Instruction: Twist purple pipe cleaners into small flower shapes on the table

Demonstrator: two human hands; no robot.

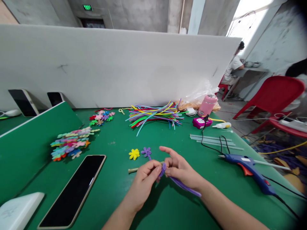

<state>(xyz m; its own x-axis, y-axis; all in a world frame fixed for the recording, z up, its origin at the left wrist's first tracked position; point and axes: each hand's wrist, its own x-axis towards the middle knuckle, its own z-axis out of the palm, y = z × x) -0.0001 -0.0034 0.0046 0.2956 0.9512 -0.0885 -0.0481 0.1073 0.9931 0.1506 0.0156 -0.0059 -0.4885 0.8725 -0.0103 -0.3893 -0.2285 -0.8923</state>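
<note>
Between my two hands is a purple pipe cleaner (pixel 183 185), partly bent into loops near the fingertips, its straight tail trailing down to the right. My left hand (pixel 146 180) pinches the looped end. My right hand (pixel 178 167) grips it from the other side, with the index finger raised. Just beyond the fingers lie a yellow pipe-cleaner flower (pixel 134 154) and a purple pipe-cleaner flower (pixel 146 152) with a short stem. A thin tan stick (pixel 133 170) is partly hidden behind my left hand.
A bundle of coloured pipe cleaners (pixel 155 115) lies at the back. Finished flowers (pixel 72 143) are stacked at left, near a phone (pixel 74 191). At right are a blue glue gun (pixel 249 169), glue sticks (pixel 216 140), a purple power socket (pixel 201 122) and a pink bottle (pixel 207 105).
</note>
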